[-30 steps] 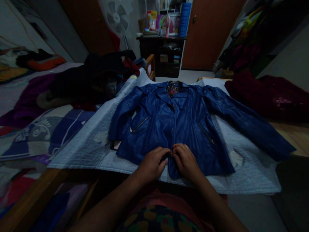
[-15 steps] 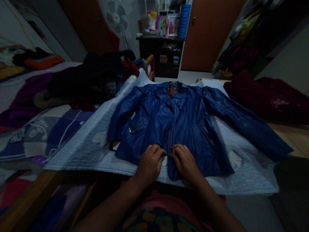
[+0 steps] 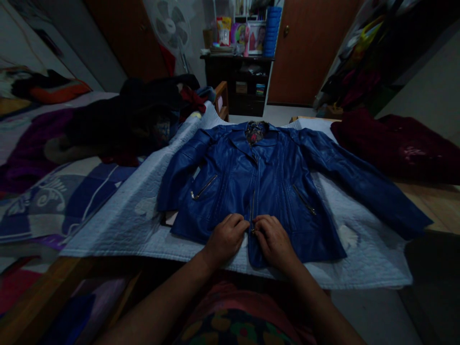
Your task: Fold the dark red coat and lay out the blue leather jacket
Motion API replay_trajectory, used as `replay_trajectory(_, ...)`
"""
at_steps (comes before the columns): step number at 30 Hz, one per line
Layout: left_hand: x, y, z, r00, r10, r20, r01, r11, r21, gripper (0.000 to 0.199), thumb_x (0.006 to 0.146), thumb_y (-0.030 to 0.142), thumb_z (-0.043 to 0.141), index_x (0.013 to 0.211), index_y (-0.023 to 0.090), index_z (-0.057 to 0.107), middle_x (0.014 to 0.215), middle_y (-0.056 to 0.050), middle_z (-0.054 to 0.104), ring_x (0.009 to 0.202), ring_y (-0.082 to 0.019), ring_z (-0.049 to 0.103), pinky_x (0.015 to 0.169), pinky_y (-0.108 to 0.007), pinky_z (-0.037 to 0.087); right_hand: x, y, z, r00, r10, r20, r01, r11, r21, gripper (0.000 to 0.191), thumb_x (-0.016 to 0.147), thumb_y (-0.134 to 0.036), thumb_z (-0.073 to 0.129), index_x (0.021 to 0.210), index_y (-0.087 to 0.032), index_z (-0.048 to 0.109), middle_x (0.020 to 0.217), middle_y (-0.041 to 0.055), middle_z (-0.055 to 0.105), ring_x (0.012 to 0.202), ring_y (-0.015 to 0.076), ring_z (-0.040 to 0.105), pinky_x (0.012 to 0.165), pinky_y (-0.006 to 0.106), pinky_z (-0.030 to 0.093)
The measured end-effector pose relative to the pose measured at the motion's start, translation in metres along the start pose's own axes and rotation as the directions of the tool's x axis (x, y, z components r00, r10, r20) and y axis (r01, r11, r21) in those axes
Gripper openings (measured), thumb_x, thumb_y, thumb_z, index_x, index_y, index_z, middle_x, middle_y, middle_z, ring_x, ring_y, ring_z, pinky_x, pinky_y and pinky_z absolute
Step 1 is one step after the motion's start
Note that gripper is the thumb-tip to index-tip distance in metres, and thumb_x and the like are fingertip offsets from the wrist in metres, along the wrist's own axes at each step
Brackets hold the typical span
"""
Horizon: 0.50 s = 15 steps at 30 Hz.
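Note:
A blue leather jacket [image 3: 273,191] lies front side up, collar away from me, on a light quilted cover [image 3: 143,230]. Its front zipper [image 3: 252,206] runs down the middle to my two hands near the hem. My left hand [image 3: 230,237] is closed in a pinch on the jacket's left-hand front edge at the zipper. Just across from it, my right hand [image 3: 271,237] pinches the zipper's lower end, where a small metallic zipper pull [image 3: 253,231] shows at the fingertips. Zipped pockets slant on both sides of the jacket front.
Dark clothes [image 3: 132,110] are heaped on the left beside a blue patterned blanket [image 3: 68,196]. A maroon garment [image 3: 398,143] lies at the right. Farther back stand a fan [image 3: 171,28], a dark shelf [image 3: 235,81] and a wooden door [image 3: 305,52].
The two front edges at the zipper have come closer together, and the gap between them has narrowed. My left hand has shifted slightly; both hands stay at the hem. The view has moved a little.

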State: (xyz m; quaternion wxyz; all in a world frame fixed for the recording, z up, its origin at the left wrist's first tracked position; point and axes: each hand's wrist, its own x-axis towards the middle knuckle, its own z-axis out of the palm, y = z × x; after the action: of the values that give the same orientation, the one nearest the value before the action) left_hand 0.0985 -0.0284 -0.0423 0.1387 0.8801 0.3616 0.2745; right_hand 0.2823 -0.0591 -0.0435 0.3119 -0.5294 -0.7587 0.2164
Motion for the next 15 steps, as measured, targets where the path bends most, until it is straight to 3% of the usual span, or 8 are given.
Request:
replay_trajectory(7,-0.001,-0.005,0.0034,0.995,0.015,0.103,-0.015,1.0,-0.008,0.023,0.086,0.008,0.046,0.105,0.018,0.055,0.099,-0.006,0.057,0.093,-0.019,0.055,0.084,-0.032,0.05,-0.0003,0.0021,0.0014,1.0,-0.002,0.004,0.002,1.0,0.003,0.011,0.09,-0.011,0.047,0.086,-0.021,0.05,0.103,0.0075,0.06,0.094,0.0216,0.052,0.083,0.038,0.042)
replay_trajectory(12,-0.0047,-0.0076,0.0061,0.993,0.038,0.11,-0.04,0.999,0.016,0.015,0.091,0.02,0.05,0.106,0.018,0.054,0.101,-0.007,0.058,0.094,-0.019,0.056,0.084,-0.033,0.05,-0.0002,0.0023,0.0019,1.0,-0.004,0.0,0.004,1.0,0.001,0.011,0.09,-0.011,0.047,0.086,-0.021,0.05,0.103,0.0073,0.06,0.095,0.0214,0.052,0.084,0.037,0.042)
replay_trajectory(15,-0.0065,-0.0067,0.0063,0.995,0.043,0.093,-0.043,0.999,-0.001,0.016,0.092,0.016,0.048,0.107,0.018,0.055,0.103,-0.007,0.06,0.095,-0.019,0.056,0.085,-0.032,0.049,-0.0001,0.0023,0.0016,1.0,-0.007,-0.002,0.007,1.0,-0.001,0.01,0.09,-0.011,0.048,0.086,-0.021,0.05,0.103,0.0073,0.06,0.095,0.0215,0.052,0.083,0.037,0.042)
